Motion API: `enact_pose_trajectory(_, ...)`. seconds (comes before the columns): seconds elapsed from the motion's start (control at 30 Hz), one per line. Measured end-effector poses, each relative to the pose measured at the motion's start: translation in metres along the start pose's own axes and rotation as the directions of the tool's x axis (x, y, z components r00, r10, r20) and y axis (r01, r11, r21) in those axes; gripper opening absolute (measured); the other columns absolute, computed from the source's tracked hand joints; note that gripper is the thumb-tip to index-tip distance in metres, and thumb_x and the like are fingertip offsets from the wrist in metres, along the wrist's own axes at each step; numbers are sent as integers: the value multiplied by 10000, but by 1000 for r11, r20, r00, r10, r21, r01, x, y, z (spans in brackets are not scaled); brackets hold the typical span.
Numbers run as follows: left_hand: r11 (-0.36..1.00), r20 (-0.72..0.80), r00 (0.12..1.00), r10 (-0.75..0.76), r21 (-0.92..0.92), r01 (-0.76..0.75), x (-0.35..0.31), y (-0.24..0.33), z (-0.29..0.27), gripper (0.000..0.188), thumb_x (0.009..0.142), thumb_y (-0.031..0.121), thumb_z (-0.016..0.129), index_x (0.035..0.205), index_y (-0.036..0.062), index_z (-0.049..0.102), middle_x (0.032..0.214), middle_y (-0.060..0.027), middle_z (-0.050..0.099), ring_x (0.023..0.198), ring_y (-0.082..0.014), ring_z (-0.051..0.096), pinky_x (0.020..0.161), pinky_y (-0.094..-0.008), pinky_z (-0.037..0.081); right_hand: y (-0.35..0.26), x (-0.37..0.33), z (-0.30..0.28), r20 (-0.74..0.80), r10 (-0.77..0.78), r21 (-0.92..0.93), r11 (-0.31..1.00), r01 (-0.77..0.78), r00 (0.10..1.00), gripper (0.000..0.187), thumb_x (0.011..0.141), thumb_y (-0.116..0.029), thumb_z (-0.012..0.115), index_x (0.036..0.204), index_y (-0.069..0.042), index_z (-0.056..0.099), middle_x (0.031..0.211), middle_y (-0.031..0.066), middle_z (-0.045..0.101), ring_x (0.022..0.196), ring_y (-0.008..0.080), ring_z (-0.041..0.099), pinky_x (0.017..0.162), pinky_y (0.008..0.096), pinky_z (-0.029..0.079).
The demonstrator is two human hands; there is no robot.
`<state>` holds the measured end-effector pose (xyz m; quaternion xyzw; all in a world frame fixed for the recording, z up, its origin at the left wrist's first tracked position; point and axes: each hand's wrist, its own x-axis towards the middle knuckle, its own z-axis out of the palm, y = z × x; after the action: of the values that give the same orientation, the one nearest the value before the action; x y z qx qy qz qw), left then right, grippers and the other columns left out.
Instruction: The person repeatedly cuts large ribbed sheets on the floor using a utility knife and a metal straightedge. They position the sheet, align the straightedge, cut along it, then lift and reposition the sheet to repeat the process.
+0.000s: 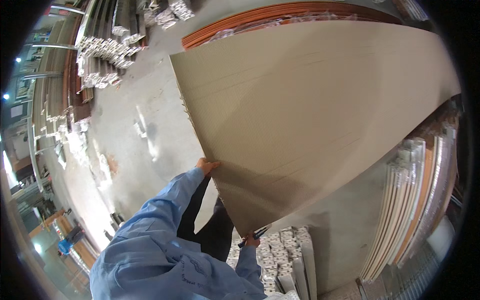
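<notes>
A large tan sheet of corrugated cardboard (310, 105) stretches away in front of me to the upper right. Its near left edge is ragged in places. My left hand (207, 165) is closed on that edge, with the thumb lying over the top face. At the sheet's nearest corner, my right hand (252, 240) is closed around a slim black utility knife (259, 233). The knife's tip points right along the lower edge of the cardboard. Whether the right fingers also pinch the corner cannot be made out.
Stacked pale profiles (285, 255) lie beside my right arm. Wrapped long panels (400, 200) stand at the right. Orange-brown strips (280, 15) run behind the sheet. Bundled metal profiles (107, 55) and racks line the upper left, past the grey floor (135, 115).
</notes>
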<state>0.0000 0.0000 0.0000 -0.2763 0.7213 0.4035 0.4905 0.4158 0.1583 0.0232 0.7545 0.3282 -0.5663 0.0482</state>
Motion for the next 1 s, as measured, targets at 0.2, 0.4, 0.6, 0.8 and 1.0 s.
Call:
enact_pose_trajectory(0.2, 979, -137, 969, -204, -2, 205, 127, -38, -14, 482, 734, 389, 746, 1049, 51, 610, 906, -89, 664, 927, -222, 620, 644, -357, 554, 21, 70, 93, -152, 36, -46, 998, -44, 988, 161, 814, -108, 657, 759, -26, 530, 588, 65, 539, 413, 123, 436, 360, 270, 350)
enact_pose_trajectory(0.4, 926, -92, 990, -107, 353, 133, 289, -70, 23, 460, 701, 425, 760, 831, -3, 653, 803, -107, 659, 641, -220, 638, 564, -312, 511, 9, 111, 122, -286, -78, -133, 990, 41, 955, 131, 859, -113, 609, 957, -28, 596, 865, 118, 662, 417, 117, 463, 352, 233, 366)
enact_pose_trajectory(0.6, 989, -125, 983, -136, 36, 141, 348, -79, 75, 542, 705, 381, 761, 949, -85, 629, 822, -181, 668, 772, -239, 668, 660, -336, 520, 7, 82, 122, -176, -188, -317, 940, 125, 966, 177, 839, -99, 638, 981, -11, 579, 864, 114, 658, 397, 103, 462, 338, 221, 374)
enact_pose_trajectory(0.8, 996, -94, 996, 3, 87, 5, 362, -111, 67, 421, 699, 314, 751, 980, 11, 674, 905, -162, 679, 868, -250, 663, 751, -333, 510, 12, 71, 134, -117, -189, -408, 904, 127, 975, 171, 858, -143, 634, 981, -34, 585, 873, 127, 654, 381, 86, 461, 335, 211, 378)
enact_pose_trajectory(1.0, 919, -295, 955, 28, 383, 91, 368, -163, 1, 491, 674, 397, 730, 966, 8, 668, 919, -168, 673, 860, -310, 652, 761, -357, 512, 11, 56, 162, -81, -217, -342, 923, 178, 973, 194, 832, -157, 671, 955, -28, 595, 833, 133, 662, 386, 93, 473, 345, 205, 377)
